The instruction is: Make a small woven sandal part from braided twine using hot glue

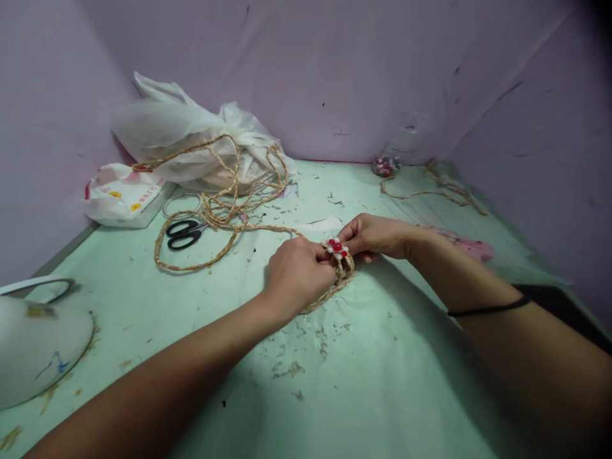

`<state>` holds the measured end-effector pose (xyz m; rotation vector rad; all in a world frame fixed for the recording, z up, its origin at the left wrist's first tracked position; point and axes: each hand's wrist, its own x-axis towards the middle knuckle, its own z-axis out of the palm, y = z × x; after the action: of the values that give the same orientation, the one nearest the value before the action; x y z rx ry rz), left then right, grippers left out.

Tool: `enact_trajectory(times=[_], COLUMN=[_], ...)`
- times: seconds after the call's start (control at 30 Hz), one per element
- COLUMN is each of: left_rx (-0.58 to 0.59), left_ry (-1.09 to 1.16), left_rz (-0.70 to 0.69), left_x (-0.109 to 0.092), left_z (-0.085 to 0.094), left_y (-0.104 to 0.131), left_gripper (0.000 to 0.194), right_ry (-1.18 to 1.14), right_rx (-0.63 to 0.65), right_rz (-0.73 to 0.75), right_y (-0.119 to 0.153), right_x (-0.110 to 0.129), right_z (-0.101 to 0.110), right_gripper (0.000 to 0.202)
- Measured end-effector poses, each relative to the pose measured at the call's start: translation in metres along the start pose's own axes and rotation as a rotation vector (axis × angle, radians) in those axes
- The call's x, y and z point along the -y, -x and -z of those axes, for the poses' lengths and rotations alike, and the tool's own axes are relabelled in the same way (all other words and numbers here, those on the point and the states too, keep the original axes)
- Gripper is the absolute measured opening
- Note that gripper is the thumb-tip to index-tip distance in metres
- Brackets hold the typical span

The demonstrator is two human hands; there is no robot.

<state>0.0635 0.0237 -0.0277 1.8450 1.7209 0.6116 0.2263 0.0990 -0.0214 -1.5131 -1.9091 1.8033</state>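
Between my two hands is a looped piece of braided straw cord (345, 274) with a cluster of red and white beads (336, 247) on top. My left hand (299, 274) is closed around the cord's loops, its fingertips partly hidden under the beads. From the other side, my right hand (375, 236) pinches at the edge of the bead cluster; I cannot tell whether its fingers grip a bead or the cord. A long tail of the same braid (272, 227) runs from behind my left hand to a loose tangle at the left.
Black-handled scissors (184, 236) lie by the tangled braid. Behind them are a white plastic bag (176, 131) and a small wrapped box (127, 197). A clear container of beads (385, 167) stands at the back. A white rounded object (38, 357) sits at the left edge.
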Motion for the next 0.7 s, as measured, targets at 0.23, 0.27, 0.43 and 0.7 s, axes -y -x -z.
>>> enact_trajectory(times=[0.23, 0.27, 0.43, 0.7], left_rx=[0.018, 0.02, -0.001, 0.079], left_ry=[0.004, 0.001, -0.016, 0.105], left_rz=[0.025, 0.03, 0.031, -0.035], left_x=[-0.003, -0.004, -0.004, 0.01], left_z=[0.001, 0.0, -0.001, 0.058], left_y=[-0.002, -0.002, -0.005, -0.005], left_gripper=[0.03, 0.028, 0.021, 0.014], right_ry=[-0.027, -0.028, -0.009, -0.142], right_rx=[0.001, 0.009, 0.029, -0.099], right_rz=[-0.023, -0.03, -0.048, -0.113], right_y=[0.002, 0.002, 0.0, -0.003], right_x=[0.007, 0.007, 0.008, 0.006], right_z=[-0.005, -0.005, -0.005, -0.008], right_gripper=[0.009, 0.009, 0.006, 0.012])
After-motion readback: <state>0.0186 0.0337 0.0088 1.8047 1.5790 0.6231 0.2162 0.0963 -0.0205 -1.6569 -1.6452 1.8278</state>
